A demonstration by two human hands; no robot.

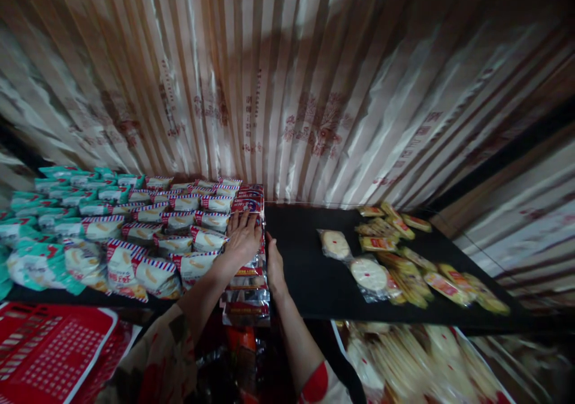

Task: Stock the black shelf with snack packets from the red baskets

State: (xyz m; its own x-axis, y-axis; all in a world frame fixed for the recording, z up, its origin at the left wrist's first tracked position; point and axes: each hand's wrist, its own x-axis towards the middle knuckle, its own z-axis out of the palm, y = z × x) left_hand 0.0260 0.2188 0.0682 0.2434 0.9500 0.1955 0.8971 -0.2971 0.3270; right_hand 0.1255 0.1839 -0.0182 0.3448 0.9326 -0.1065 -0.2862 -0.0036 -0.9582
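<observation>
A row of dark red snack packets (247, 273) runs from the back of the black shelf to its front edge. My left hand (244, 236) lies flat on top of these packets with its fingers stretched out. Along the row's right side stands my right hand (275, 264), fingers extended and the palm turned toward the packets. Left of the row are several white snack bags with striped edges (178, 204). Farther left sit several teal and white bags (45, 260).
On the black shelf (305, 278), at the right, lie round white cakes in clear wrap (369, 274) and yellow packets (406, 278). Red baskets (49, 347) are at the lower left. Below the shelf is a box of long pale packs (417, 356). Printed pleated sheeting (269, 92) hangs behind.
</observation>
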